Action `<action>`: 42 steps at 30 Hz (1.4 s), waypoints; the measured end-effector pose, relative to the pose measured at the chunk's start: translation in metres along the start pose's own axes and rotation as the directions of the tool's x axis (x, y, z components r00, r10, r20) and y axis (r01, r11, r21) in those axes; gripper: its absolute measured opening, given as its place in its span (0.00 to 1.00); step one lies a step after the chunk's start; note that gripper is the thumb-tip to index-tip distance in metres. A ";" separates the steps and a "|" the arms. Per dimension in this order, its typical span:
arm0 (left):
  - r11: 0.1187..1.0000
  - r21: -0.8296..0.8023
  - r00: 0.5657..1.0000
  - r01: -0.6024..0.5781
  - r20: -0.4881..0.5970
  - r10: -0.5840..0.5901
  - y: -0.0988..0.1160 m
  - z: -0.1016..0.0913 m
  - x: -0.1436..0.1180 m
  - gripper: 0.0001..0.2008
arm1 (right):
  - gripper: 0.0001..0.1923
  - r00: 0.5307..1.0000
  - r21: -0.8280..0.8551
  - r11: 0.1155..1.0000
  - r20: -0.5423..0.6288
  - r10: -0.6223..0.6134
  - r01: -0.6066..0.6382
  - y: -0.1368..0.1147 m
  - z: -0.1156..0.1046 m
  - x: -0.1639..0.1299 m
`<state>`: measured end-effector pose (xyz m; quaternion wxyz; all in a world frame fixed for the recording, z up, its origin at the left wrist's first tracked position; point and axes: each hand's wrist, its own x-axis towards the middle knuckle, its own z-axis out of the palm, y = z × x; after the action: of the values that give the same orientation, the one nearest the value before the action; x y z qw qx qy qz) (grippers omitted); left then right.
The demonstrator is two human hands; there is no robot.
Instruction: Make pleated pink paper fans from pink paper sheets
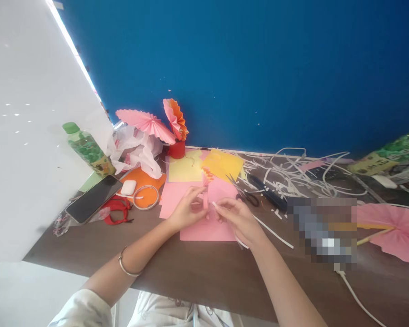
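Note:
My left hand (191, 206) is closed on a narrow folded pink paper strip (206, 200), held upright. A small pleated pink-and-orange paper piece (207, 175) shows at the strip's upper end; I cannot tell whether the two are joined. Just to the right, my right hand (236, 218) pinches a thin white strip (215, 205) between thumb and forefinger. Both hands are over pink paper sheets (207, 234) on the brown table. A curled white strip (241, 243) lies below the right hand, and dark-handled scissors (250, 198) lie beyond it.
Yellow sheets (225, 163) lie behind the hands. On the left are a phone (94, 199), a tape ring (146, 198), a red ribbon (120, 211) and a green-capped bottle (90, 150). White paper strips (286, 177) and a pink paper fan (398, 231) spread to the right.

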<state>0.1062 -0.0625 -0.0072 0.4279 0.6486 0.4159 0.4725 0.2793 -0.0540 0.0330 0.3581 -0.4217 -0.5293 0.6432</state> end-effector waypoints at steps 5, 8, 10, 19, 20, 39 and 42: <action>0.998 0.033 0.986 -0.045 0.163 0.039 0.004 -0.010 0.001 0.37 | 0.11 0.984 -0.555 0.816 0.036 -0.173 0.163 -0.007 -0.004 -0.005; 0.995 0.055 0.974 -0.081 0.215 0.068 0.005 -0.013 0.002 0.39 | 0.09 0.971 -0.727 0.644 0.158 -0.178 0.236 -0.009 -0.004 -0.008; 0.992 0.069 0.966 -0.108 0.243 0.088 0.005 -0.013 0.002 0.39 | 0.11 0.959 -0.792 0.541 0.231 -0.165 0.284 -0.009 -0.002 -0.010; 0.972 0.115 0.931 -0.205 0.328 0.157 0.004 -0.012 0.000 0.39 | 0.12 0.910 -0.874 0.273 0.347 -0.228 0.402 -0.002 0.006 -0.012; 0.970 0.126 0.928 -0.209 0.338 0.156 0.004 -0.012 -0.001 0.40 | 0.12 0.910 -0.878 0.261 0.347 -0.228 0.400 -0.002 0.007 -0.012; 0.934 0.256 0.899 -0.251 0.419 0.126 0.004 -0.011 -0.003 0.40 | 0.09 0.906 -0.902 0.129 0.389 -0.169 0.411 0.002 0.008 -0.010; 0.932 0.264 0.898 -0.248 0.423 0.119 0.005 -0.011 -0.004 0.40 | 0.10 0.900 -0.894 0.132 0.407 -0.159 0.428 0.003 0.009 -0.009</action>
<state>0.0954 -0.0656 -0.0017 0.3487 0.8274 0.3249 0.2970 0.2749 -0.0659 0.0319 0.0716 -0.3661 -0.9199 0.1206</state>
